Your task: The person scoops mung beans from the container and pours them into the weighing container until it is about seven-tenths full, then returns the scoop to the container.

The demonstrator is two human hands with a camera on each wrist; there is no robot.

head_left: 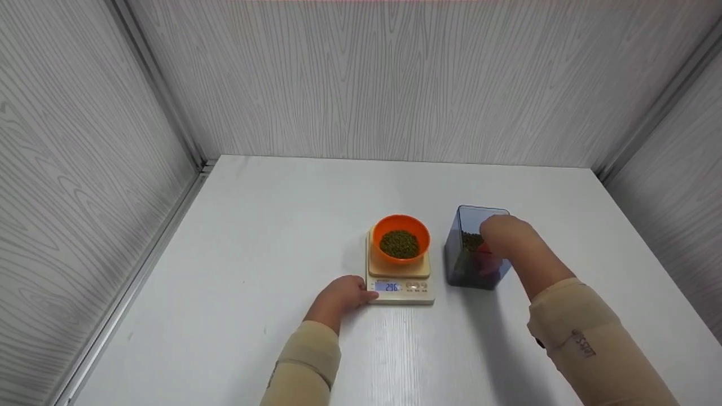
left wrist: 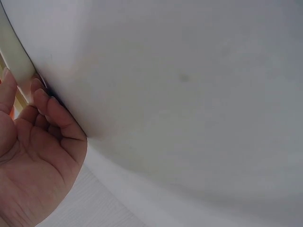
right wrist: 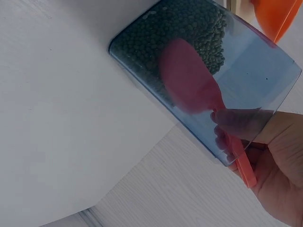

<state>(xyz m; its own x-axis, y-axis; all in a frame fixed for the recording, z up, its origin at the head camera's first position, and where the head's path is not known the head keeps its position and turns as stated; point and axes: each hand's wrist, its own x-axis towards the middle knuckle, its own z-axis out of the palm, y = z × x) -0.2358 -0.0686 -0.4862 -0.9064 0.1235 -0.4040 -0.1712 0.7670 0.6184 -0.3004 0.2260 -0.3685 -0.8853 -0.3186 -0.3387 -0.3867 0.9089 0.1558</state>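
An orange bowl (head_left: 401,260) of small green beans stands on a cream kitchen scale (head_left: 414,298), whose display looks to read 296. My left hand (head_left: 340,296) holds the scale's front left corner, thumb on top; the left wrist view shows the curled fingers (left wrist: 59,116) at its edge. To the right stands a clear bluish container (head_left: 474,273) partly filled with green beans. Inside its mouth, my right hand (right wrist: 265,151) grips the handle of a red scoop (right wrist: 189,80), whose head lies against the beans.
The white table (head_left: 271,237) is bordered by grey wood-grain panels (head_left: 361,79) at the back and both sides. Bare tabletop lies left of the scale and right of the container.
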